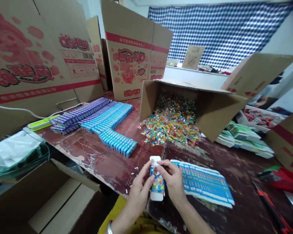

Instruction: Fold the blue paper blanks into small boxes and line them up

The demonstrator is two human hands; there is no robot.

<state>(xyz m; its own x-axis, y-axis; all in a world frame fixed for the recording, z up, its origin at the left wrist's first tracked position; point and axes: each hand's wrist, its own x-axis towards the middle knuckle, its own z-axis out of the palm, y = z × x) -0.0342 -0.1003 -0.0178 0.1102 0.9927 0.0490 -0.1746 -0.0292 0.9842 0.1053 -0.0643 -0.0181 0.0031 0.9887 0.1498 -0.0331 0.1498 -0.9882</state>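
Observation:
A small blue candy box point(158, 182) with colourful print and white end flaps is held between my two hands above the table's front edge. My left hand point(142, 187) grips its left side, thumb across the printed front. At the upper right side of the box, the fingers of my right hand point(171, 177) pinch near the top flap; whether they also hold a candy is hidden. Just right of my right hand lies a fanned row of flat, unfolded blue boxes point(205, 183). Beyond my hands, small wrapped candies point(172, 125) spill from a tipped cardboard carton point(212, 110).
Rows of formed blue boxes point(118, 142) and purple boxes point(80, 113) stand at the left. Green packets point(244, 136) are stacked at the right, near orange-and-black scissors point(268, 204). An open carton point(56, 198) sits below the table's left edge. Large cartons point(134, 55) stand behind.

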